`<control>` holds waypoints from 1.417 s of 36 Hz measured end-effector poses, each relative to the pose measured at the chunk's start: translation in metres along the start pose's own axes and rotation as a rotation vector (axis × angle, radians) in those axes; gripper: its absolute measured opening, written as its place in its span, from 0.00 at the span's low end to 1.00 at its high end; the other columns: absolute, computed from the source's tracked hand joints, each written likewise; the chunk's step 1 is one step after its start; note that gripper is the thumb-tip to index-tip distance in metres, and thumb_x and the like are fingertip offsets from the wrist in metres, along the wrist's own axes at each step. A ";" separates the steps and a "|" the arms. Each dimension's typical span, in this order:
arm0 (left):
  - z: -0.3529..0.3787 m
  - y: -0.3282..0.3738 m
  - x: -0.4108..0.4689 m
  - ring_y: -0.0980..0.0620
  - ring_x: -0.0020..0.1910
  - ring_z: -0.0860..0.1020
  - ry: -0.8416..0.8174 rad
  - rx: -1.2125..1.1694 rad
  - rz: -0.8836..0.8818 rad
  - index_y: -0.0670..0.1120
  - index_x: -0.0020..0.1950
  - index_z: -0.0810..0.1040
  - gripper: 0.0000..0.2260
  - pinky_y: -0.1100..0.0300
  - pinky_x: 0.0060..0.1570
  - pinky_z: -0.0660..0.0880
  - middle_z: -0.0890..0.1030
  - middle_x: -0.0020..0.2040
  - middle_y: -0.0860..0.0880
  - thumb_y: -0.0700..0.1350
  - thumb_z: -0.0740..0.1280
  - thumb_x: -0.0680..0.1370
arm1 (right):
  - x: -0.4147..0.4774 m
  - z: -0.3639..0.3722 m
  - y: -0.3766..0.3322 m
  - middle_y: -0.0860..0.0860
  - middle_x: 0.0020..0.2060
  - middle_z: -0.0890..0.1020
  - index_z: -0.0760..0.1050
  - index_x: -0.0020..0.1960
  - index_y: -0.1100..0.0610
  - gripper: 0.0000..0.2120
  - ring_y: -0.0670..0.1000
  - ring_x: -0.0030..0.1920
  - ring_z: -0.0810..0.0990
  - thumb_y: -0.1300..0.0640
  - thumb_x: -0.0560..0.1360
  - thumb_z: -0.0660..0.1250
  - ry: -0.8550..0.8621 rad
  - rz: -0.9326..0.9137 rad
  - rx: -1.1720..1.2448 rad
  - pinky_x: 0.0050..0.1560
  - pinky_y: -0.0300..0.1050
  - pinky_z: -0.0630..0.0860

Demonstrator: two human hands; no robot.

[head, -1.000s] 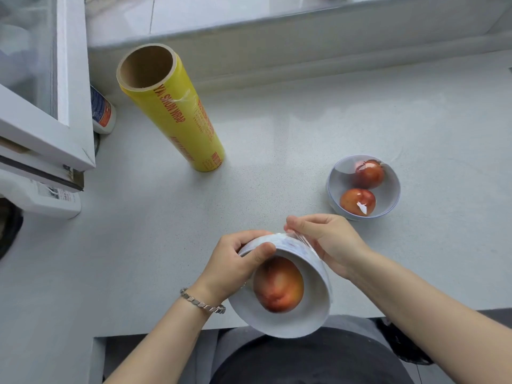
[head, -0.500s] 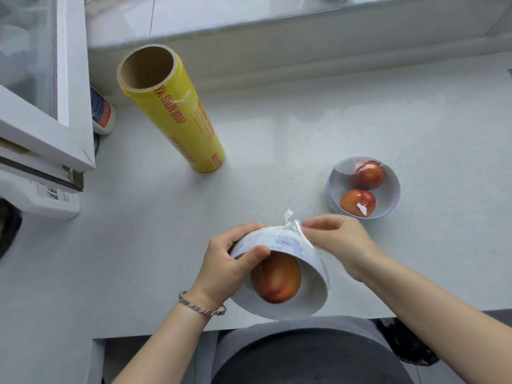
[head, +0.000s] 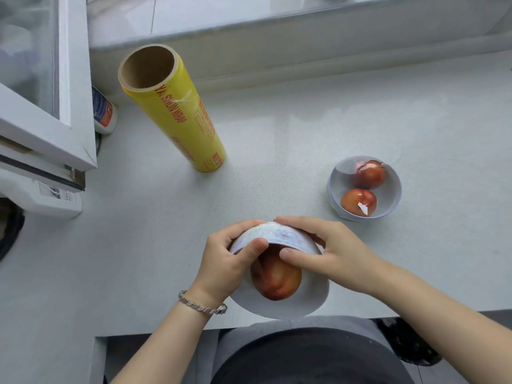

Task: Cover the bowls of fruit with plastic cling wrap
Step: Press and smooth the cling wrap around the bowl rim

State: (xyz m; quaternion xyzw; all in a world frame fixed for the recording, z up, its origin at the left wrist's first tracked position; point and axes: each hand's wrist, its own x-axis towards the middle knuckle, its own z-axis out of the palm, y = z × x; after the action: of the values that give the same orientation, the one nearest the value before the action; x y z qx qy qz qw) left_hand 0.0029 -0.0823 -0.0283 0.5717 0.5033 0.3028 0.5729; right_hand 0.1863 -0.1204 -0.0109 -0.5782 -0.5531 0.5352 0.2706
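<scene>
I hold a white bowl (head: 282,306) tilted toward me over the counter's front edge, with one red-orange fruit (head: 277,281) inside under clear wrap. My left hand (head: 224,261) grips its left rim, thumb over the opening. My right hand (head: 329,250) grips the right rim, thumb across the wrapped mouth and fingers on the outside. A second bowl (head: 393,189) with two red fruits stands at the right, film stretched over it. The yellow cling wrap roll (head: 177,115) stands upright at the back left.
White counter (head: 304,128) runs to a raised window ledge (head: 277,37) at the back. An open white window frame (head: 69,106) juts in from the left, with a small bottle (head: 104,112) behind it. My dark lap is below the counter edge.
My right hand let the pulled-up tail of film down and closed over the bowl's far right rim, thumb now on the wrapped opening. The bowl tipped slightly more toward me.
</scene>
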 end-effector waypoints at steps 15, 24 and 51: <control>0.002 -0.008 -0.003 0.60 0.45 0.81 -0.030 0.009 -0.072 0.55 0.45 0.81 0.28 0.70 0.44 0.74 0.84 0.43 0.59 0.73 0.69 0.56 | 0.011 -0.020 0.000 0.50 0.52 0.83 0.79 0.55 0.52 0.27 0.47 0.55 0.80 0.39 0.61 0.70 -0.357 0.202 0.167 0.60 0.43 0.73; -0.002 -0.005 0.003 0.59 0.45 0.81 -0.016 -0.026 -0.056 0.53 0.47 0.81 0.30 0.68 0.43 0.75 0.85 0.43 0.57 0.73 0.69 0.56 | 0.005 -0.005 -0.016 0.38 0.63 0.74 0.70 0.63 0.44 0.24 0.34 0.64 0.69 0.38 0.70 0.56 -0.180 -0.101 0.028 0.65 0.31 0.64; -0.009 -0.006 0.011 0.59 0.46 0.80 -0.032 -0.165 -0.162 0.46 0.48 0.81 0.16 0.67 0.45 0.75 0.84 0.44 0.54 0.56 0.65 0.71 | 0.007 -0.001 0.025 0.47 0.50 0.84 0.77 0.58 0.52 0.25 0.46 0.52 0.81 0.43 0.64 0.67 -0.031 0.106 0.453 0.50 0.37 0.75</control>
State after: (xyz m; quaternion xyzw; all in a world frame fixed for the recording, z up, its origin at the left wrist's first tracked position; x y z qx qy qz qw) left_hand -0.0032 -0.0705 -0.0355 0.4847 0.5119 0.2867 0.6487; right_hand 0.1947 -0.1195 -0.0359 -0.5225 -0.3918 0.6681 0.3565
